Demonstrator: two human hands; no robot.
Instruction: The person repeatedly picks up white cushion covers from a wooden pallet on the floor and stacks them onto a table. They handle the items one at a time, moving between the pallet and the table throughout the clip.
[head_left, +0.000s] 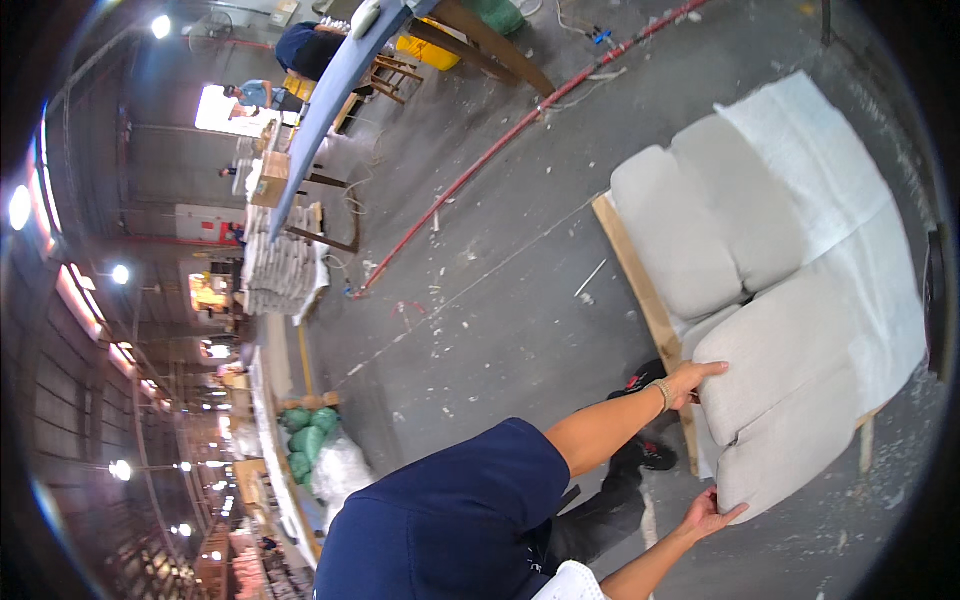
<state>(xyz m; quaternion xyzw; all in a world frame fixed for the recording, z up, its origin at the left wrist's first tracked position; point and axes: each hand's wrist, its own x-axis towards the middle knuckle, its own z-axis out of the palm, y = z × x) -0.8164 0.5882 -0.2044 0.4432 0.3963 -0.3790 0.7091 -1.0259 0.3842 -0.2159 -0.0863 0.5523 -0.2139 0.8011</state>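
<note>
A light grey padded cushion [790, 385] with a seam between its two sections lies at the right, on a wooden-edged base spread with white sheeting [815, 150]. My left hand [692, 382], with a woven band at the wrist, grips its near edge; part of the fingers is hidden by the cushion. Lower down, my right hand [712, 516] holds the bottom corner of the same cushion, its fingers curled partly beneath it. A second grey cushion [700, 225] of similar form lies just beyond, touching or almost touching the first.
A wooden board [645, 290] edges the base near my shoes. Across the grey floor runs a red hose or pipe [460, 190]. A blue-edged table [330, 110] stands upper left. Green bags [312, 435] and clear plastic [342, 470] lie left of me. Other people work farther off.
</note>
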